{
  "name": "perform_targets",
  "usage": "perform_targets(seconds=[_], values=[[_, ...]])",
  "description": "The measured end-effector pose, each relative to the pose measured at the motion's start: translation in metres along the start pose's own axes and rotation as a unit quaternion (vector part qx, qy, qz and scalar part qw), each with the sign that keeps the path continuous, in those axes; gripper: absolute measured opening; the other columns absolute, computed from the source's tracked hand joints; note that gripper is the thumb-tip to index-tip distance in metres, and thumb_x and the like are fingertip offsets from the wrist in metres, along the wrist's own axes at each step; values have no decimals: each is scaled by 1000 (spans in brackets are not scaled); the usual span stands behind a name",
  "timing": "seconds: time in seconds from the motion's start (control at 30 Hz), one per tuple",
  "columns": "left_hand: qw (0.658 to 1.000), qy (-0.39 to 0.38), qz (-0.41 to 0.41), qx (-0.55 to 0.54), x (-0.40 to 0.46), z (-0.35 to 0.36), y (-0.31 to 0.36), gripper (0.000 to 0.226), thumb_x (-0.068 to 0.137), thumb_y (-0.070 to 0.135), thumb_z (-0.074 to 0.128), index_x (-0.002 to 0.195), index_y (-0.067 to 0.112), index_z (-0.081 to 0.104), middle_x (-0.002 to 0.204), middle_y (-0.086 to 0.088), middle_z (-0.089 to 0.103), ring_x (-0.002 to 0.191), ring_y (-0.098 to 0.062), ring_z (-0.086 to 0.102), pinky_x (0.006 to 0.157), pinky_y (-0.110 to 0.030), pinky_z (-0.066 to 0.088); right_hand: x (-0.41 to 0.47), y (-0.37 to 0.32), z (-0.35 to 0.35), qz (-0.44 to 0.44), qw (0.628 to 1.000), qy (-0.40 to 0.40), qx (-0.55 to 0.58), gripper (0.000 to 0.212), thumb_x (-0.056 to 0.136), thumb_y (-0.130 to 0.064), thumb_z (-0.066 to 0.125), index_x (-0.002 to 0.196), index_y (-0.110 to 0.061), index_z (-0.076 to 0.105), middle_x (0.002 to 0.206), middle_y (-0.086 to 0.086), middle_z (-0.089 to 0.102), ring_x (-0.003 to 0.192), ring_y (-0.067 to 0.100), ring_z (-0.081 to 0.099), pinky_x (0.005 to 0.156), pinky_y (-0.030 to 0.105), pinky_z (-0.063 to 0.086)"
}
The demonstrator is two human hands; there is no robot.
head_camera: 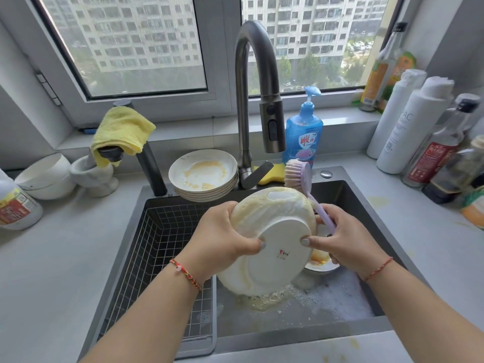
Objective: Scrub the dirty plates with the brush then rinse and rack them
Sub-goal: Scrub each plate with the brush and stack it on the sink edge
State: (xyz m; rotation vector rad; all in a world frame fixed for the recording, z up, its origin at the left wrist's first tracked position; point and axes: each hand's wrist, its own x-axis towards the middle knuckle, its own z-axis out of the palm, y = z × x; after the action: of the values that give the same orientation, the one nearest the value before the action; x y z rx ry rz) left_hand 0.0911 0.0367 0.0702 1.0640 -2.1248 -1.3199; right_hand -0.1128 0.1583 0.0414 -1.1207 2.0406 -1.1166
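While the left hand (222, 237) grips a round white ceramic plate (272, 247), underside up and yellow-smeared, over the dark sink (366, 205), the right hand (348, 242) steadies it, holding the lilac long-handled brush (301, 179); scrubbing is underway; next, bristles must meet the smears.

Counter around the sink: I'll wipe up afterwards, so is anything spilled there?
Yes. A yellowish smear lies on the grey counter right of the sink, near the dark sauce bottle. More yellow specks dot the front edge.
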Motion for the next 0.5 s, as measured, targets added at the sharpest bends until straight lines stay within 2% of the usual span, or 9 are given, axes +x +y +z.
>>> perform_targets(seconds=[0.07, 0.13, 0.23, 0.3, 0.37, 0.43, 0.47, 0.5], values=[[1000, 25, 4, 3, -1, 1, -3, 38, 59, 10, 90, 88, 16, 68, 81, 0, 73, 77, -16, 70, 68, -29, 59, -3, 0, -1, 18, 999, 40, 31, 41, 76, -29, 76, 113, -30, 57, 92, -3, 66, 56, 11, 53, 49, 25, 46], [999, 53, 1, 8, -2, -1, -5, 37, 59, 11, 91, 87, 17, 67, 80, 2, 72, 77, -15, 70, 68, -30, 59, -12, 4, -3, 48, 995, 70, 43, 29, 90, -29, 62, 118, -28, 60, 83, 1, 67, 51, 11, 49, 45, 26, 43], [997, 77, 3, 16, -4, -6, -8, 38, 60, 13, 90, 89, 20, 67, 83, 4, 72, 80, -12, 69, 70, -29, 59, -30, 17, 3, 110, 990, 51, 75, 31, 99, -24, 46, 124, -36, 59, 72, 5, 68, 38, 9, 41, 38, 22, 36], [996, 78, 9, 28, -4, -6, -8, 37, 61, 14, 90, 88, 20, 66, 83, 5, 71, 79, -10, 68, 68, -26, 58, -38, 18, 10, 137, 985, 35, 100, 34, 101, -22, 42, 127, -37, 58, 60, 9, 60, 35, 13, 36, 36, 21, 33], [996, 77, 13, 47, -4, -2, -8, 36, 60, 16, 90, 86, 20, 65, 82, 5, 69, 78, -11, 67, 68, -28, 58, -41, 9, 15, 124, 987, 34, 96, 36, 101, -22, 40, 127, -41, 56, 51, 7, 49, 35, 13, 34, 36, 21, 32], [994, 81, 9, 68, -3, 2, -8, 34, 60, 17, 89, 84, 19, 64, 80, 5, 68, 78, -12, 66, 69, -31, 57, -46, -12, 18, 70, 993, 30, 86, 39, 100, -21, 42, 123, -50, 54, 47, -3, 45, 35, 9, 34, 35, 22, 32], [993, 85, 6, 77, -3, 4, -10, 34, 60, 18, 89, 82, 18, 63, 78, 4, 67, 76, -13, 65, 68, -32, 56, -49, -25, 20, 33, 997, 26, 70, 41, 100, -20, 43, 120, -55, 51, 47, -9, 51, 37, 8, 41, 36, 24, 36], [993, 87, 2, 84, -3, 6, -10, 34, 58, 21, 88, 80, 16, 62, 75, 3, 66, 73, -15, 64, 66, -33, 55, -53, -37, 22, -5, 999, 18, 38, 44, 99, -20, 46, 117, -60, 46, 58, -13, 64, 47, 9, 55, 43, 25, 43]])
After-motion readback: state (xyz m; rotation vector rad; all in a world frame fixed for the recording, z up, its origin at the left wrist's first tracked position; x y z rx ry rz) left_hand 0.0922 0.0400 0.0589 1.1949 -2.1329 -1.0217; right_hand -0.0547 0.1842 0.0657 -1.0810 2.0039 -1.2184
